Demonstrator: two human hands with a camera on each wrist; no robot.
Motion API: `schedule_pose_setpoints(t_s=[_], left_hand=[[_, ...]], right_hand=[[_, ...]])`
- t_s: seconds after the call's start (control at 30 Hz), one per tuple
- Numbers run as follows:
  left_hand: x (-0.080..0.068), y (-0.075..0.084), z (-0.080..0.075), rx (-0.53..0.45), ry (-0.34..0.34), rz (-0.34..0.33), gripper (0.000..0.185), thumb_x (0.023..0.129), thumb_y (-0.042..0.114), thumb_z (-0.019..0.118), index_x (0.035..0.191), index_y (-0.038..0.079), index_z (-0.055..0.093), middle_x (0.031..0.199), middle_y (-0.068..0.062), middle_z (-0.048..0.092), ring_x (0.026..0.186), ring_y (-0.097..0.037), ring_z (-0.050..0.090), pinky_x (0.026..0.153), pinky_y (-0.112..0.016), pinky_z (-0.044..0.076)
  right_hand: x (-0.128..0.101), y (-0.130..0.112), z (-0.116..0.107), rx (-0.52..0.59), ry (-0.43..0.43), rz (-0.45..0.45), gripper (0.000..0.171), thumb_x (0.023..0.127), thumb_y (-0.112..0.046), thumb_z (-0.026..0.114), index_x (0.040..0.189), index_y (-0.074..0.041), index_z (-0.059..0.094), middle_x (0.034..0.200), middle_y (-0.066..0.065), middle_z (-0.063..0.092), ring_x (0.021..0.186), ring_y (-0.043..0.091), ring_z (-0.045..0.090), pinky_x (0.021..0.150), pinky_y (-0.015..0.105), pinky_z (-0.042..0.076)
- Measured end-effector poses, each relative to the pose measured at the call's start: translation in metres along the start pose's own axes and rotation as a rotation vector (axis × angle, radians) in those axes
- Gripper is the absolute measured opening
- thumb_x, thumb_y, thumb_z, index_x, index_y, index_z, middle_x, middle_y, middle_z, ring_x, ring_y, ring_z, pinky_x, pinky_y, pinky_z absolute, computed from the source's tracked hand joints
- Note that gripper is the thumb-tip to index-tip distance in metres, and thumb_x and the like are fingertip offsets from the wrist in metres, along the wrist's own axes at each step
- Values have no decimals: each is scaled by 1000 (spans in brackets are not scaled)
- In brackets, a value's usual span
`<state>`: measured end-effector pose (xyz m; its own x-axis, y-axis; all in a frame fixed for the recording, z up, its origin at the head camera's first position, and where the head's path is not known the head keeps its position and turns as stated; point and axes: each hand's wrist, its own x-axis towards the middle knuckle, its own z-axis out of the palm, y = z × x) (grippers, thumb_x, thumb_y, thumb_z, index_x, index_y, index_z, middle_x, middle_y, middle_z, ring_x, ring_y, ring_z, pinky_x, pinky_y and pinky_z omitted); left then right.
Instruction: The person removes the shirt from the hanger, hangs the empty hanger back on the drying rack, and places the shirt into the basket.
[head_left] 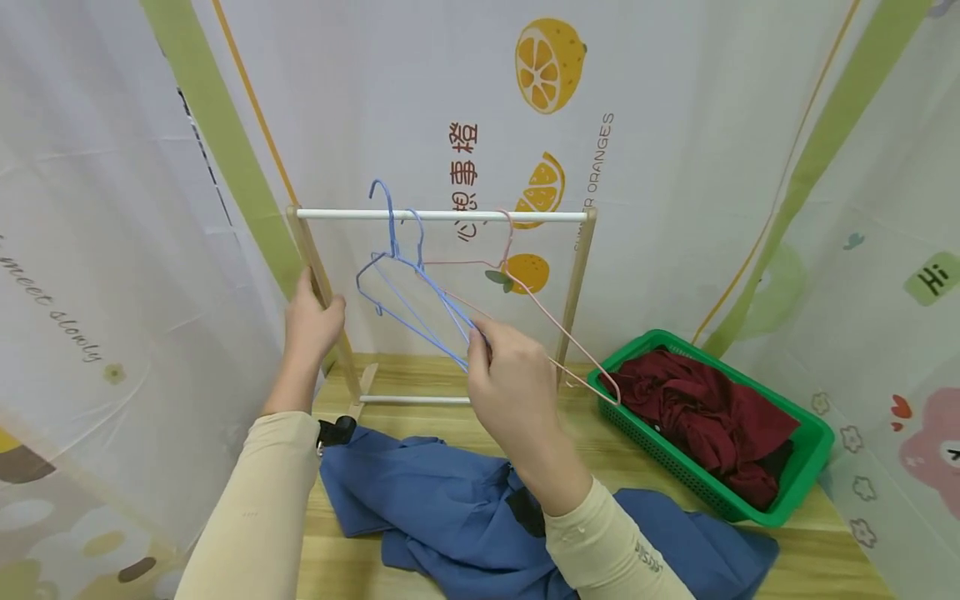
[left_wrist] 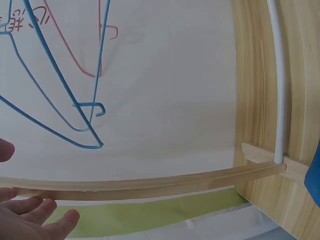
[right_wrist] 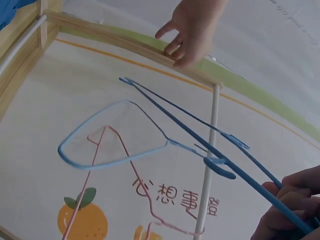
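My right hand (head_left: 513, 387) grips a blue hanger (head_left: 392, 221) by one end, its hook raised in front of the rack's white top bar (head_left: 337, 214). Behind it, a second blue hanger (head_left: 420, 242) and a pink hanger (head_left: 551, 317) hang from that bar. At the rack's left wooden post (left_wrist: 150, 190) is my left hand (head_left: 311, 325). Its fingers (left_wrist: 37, 212) lie along the post's outer side, and the thumb stands apart on the inner side. In the right wrist view the held hanger (right_wrist: 255, 185) runs out from my fingers across the top bar.
Crumpled blue cloth (head_left: 450, 508) lies on the wooden table (head_left: 810, 558) below my forearms. To the right stands a green basket (head_left: 810, 475) with dark red cloth (head_left: 705, 408) inside. A printed white curtain (head_left: 675, 167) hangs behind and on both sides.
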<state>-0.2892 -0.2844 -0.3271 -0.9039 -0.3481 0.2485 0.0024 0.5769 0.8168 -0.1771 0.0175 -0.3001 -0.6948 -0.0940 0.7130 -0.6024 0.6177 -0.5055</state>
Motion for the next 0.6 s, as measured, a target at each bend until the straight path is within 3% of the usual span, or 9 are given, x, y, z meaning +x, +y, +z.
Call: schedule_pose_setpoints(t_s=[0.17, 0.4, 0.6], left_hand=[[1, -2, 3, -5, 18, -7, 81, 107, 27, 47, 172, 9, 1, 176, -25, 19, 158, -51, 31, 128, -61, 31], [0, -3, 5, -44, 12, -17, 81, 108, 25, 48, 172, 8, 0, 176, -25, 18, 159, -50, 28, 129, -62, 28], [1, -6, 4, -69, 6, -21, 81, 109, 25, 49, 172, 11, -1, 176, -24, 17, 159, -51, 28, 127, -65, 30]], right_hand=[[3, -8, 19, -36, -24, 9, 27, 107, -11, 57, 121, -3, 78, 101, 8, 81, 79, 22, 77, 59, 34, 57], [-5, -14, 48, -41, -57, 30, 31, 107, -11, 53, 125, -4, 77, 109, 8, 81, 73, 23, 76, 49, 28, 49], [-11, -19, 64, -26, -115, 33, 33, 108, -11, 51, 129, -2, 74, 116, 10, 80, 85, 23, 79, 59, 32, 60]])
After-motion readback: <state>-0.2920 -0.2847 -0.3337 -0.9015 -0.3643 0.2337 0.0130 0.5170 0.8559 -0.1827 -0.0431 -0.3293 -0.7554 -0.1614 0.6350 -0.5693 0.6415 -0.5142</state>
